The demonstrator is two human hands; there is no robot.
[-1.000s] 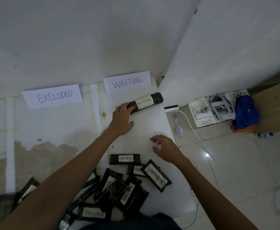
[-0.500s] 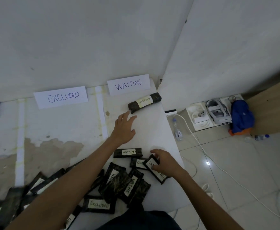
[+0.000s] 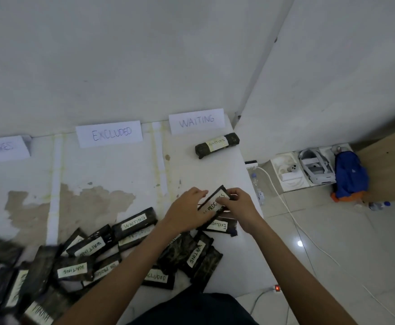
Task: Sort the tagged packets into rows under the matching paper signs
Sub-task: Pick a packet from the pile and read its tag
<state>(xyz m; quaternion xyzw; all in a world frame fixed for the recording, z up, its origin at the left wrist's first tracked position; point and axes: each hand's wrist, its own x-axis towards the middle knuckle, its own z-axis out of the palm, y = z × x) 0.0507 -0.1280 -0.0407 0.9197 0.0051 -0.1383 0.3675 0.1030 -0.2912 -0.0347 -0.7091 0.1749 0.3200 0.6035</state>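
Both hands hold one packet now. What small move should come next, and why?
Probably carry the packet leftward, past the EXCLUDED sign, toward the far-left sign. The tag on the packet shows PROG, partly covered, and the letters on that half-cut sign seem to match. The left hand and right hand both hold the packet lifted.
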